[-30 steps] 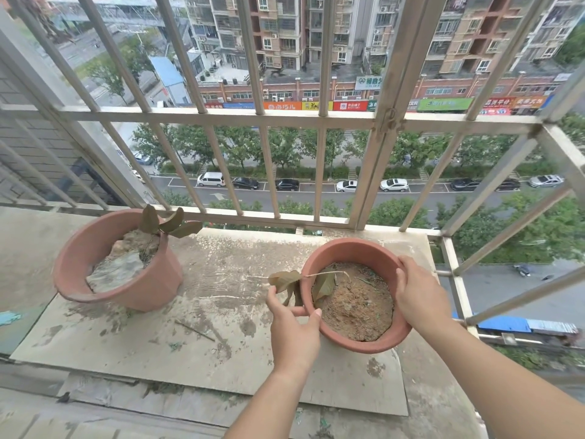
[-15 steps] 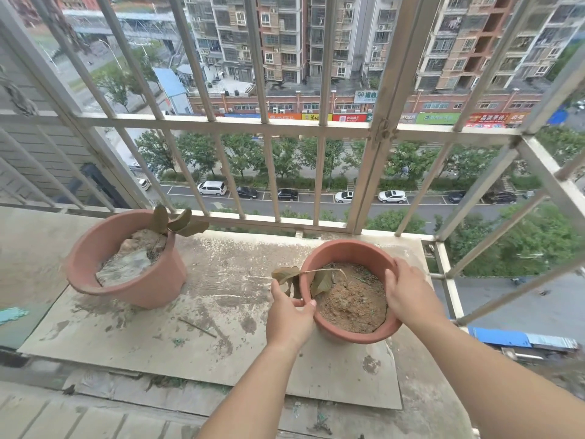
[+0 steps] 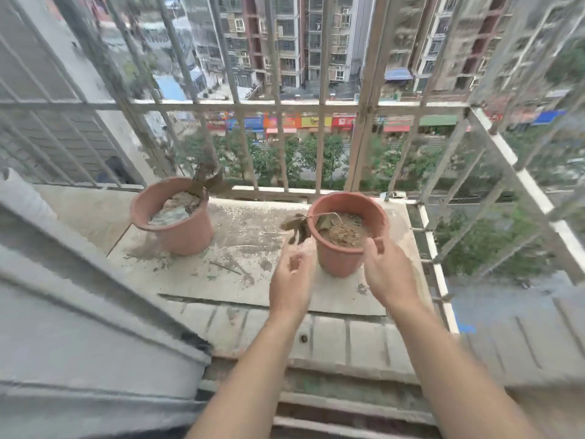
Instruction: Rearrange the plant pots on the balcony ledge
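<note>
Two terracotta pots stand on the dusty ledge slab [image 3: 247, 248]. The right pot [image 3: 342, 258] holds dry soil and a wilted stem with brown leaves drooping over its left rim. The left pot [image 3: 177, 229] holds grey soil and a few dark leaves at its far rim. My left hand [image 3: 292, 280] hovers just left of the right pot, fingers apart, holding nothing. My right hand [image 3: 387, 274] is at the pot's right side, fingers spread, thumb near the rim; whether it touches the pot is unclear. The image is motion-blurred.
A metal railing [image 3: 285, 106] of vertical bars fences the ledge at the back and right, with the street far below. A grey window frame [image 3: 79, 312] crosses the lower left. Tiled sill [image 3: 332, 340] lies in front of the slab.
Both hands have let go of the right pot's rim and drawn back toward me. The pot stands on the slab. The camera has pulled back and tilted up.
</note>
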